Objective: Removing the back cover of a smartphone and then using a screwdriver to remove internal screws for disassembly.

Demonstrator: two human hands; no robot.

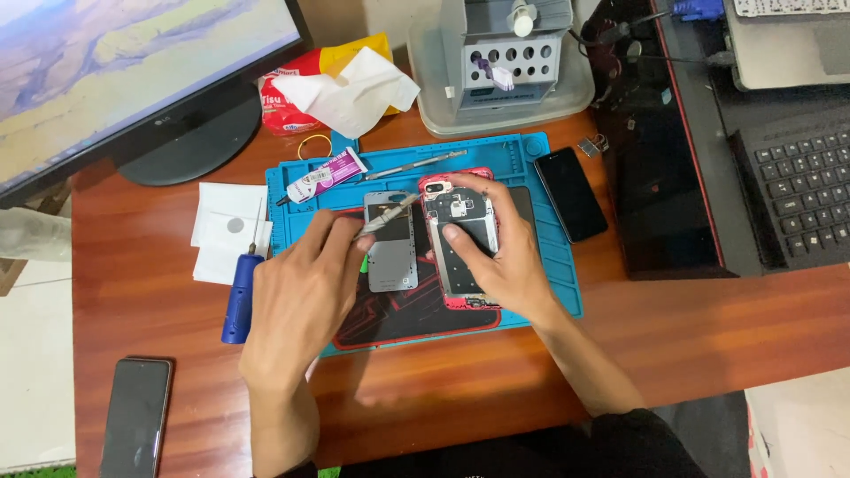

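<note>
My right hand [496, 248] grips an opened red-framed phone [460, 232], its back off and its metal shields showing, on the blue repair mat [558, 265]. My left hand [305, 296] pinches metal tweezers [394, 215], and their tip points at the phone's upper part near the camera. A grey phone panel [391, 243] lies flat on the mat between my two hands.
A glue tube [323, 175] and another metal tool [416, 165] lie at the mat's top. A blue screwdriver [239, 296] and white papers [226, 230] sit to the left. Black phones lie at the right [571, 193] and lower left [135, 416]. Monitor, tissue pack, tool holder and laptop line the back.
</note>
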